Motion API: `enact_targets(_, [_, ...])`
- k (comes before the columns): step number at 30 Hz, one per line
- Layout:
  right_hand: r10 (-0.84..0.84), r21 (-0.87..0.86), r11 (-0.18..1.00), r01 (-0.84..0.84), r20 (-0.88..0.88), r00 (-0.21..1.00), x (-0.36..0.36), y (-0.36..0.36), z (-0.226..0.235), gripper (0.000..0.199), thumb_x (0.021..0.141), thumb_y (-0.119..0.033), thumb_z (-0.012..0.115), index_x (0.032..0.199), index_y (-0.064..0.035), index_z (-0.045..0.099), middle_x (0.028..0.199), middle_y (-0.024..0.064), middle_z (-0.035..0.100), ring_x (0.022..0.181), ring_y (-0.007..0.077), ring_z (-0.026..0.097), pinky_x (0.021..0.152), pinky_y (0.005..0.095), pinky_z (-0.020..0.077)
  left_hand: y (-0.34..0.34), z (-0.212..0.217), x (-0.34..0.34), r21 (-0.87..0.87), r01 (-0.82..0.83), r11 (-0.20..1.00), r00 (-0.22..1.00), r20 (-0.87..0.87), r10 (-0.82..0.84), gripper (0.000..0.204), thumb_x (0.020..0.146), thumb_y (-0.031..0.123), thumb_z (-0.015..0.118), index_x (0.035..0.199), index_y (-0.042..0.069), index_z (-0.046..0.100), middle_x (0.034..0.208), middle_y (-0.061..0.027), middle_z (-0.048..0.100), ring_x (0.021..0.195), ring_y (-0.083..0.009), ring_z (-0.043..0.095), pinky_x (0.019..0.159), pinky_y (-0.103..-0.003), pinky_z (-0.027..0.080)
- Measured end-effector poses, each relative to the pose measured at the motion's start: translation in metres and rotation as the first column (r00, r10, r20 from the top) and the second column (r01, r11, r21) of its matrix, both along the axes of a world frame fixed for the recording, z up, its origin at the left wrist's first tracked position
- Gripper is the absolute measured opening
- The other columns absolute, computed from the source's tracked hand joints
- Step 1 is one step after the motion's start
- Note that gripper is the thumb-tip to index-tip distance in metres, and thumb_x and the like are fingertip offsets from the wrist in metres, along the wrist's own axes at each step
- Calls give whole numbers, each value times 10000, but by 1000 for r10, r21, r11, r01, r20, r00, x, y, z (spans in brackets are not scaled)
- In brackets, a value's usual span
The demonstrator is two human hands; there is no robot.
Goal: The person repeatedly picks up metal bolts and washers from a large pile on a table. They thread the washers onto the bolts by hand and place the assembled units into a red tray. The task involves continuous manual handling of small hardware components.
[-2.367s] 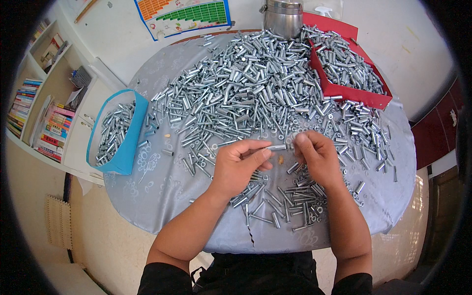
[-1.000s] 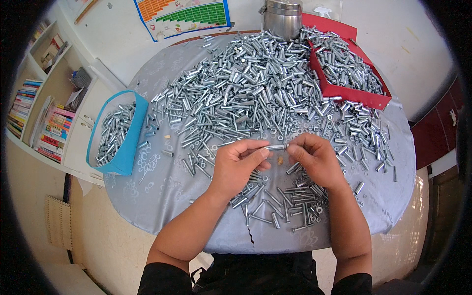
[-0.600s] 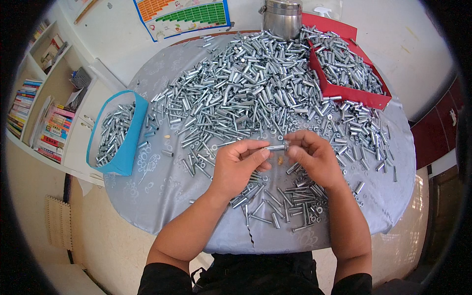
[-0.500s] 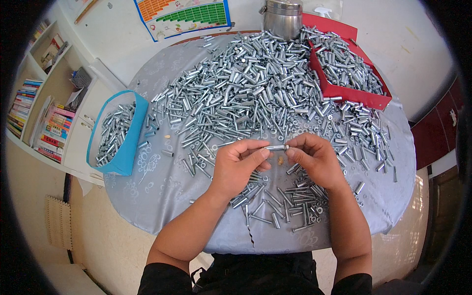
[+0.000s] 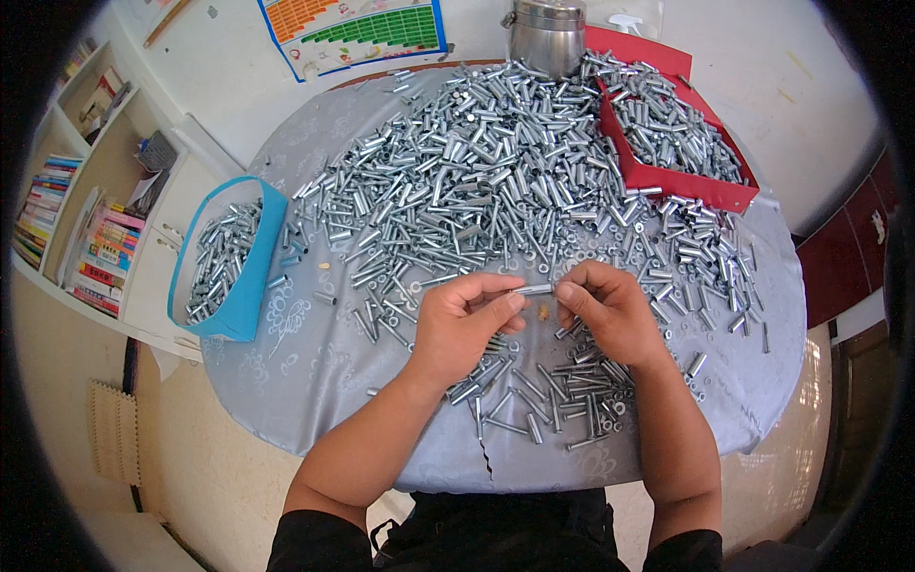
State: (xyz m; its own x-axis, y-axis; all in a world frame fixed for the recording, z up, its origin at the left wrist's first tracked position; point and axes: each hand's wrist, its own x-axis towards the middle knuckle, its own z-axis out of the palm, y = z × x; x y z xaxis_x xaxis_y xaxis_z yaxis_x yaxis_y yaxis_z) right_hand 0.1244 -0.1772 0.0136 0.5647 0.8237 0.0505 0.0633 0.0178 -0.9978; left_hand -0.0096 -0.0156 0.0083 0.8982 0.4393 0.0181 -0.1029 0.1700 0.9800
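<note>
Basically nothing has changed over the last couple of seconds: left hand (image 5: 464, 324) and right hand (image 5: 607, 310) stay in the same spot over the near part of the round table (image 5: 315, 381), both pinching one small metal bolt (image 5: 534, 289) held level between the fingertips, left thumb and forefinger on one end, right fingers on the other. Only the right fingers look very slightly shifted, so my read is the same piece is being worked, likely something turned onto it, not finished yet. Loose bolts cover most of the grey cloth. Blue tub (image 5: 232, 257) at the left edge holds some, red tray (image 5: 672, 133) at far right is full, steel pot (image 5: 546, 36) stands at the far edge
</note>
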Motion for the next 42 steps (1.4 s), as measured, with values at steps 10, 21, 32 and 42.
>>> enact_targets(10, [-48,11,999,49,-47,998,-5,4,2,173,939,-149,603,928,21,630,755,39,634,670,91,577,620,241,477,-2,3,1,-20,-8,1000,1000,-27,7,196,872,1,643,1066,-20,662,894,-93,695,732,-123,656,662,-241,553])
enact_targets(21, [-59,19,998,63,-157,986,-5,3,7,164,935,-128,601,947,30,643,788,59,664,665,102,597,618,241,488,-6,1,0,92,-27,995,999,-32,30,228,857,9,663,1084,-14,656,925,-63,678,761,-88,635,676,-209,523])
enact_targets(32, [-109,-53,993,102,-142,984,27,-18,4,268,933,-216,595,1046,24,630,924,107,675,806,153,625,752,293,497,11,-3,3,121,-263,957,961,125,248,282,891,14,598,1172,-6,598,1129,-104,638,861,-150,643,714,-282,554])
enact_targets(42, [-362,310,862,402,-180,915,23,-9,9,355,992,-186,482,1248,57,531,1178,186,619,1107,247,601,949,355,483,9,-1,2,79,-298,951,952,101,290,240,895,23,588,1129,-21,615,1064,-98,660,806,-141,645,691,-276,545])
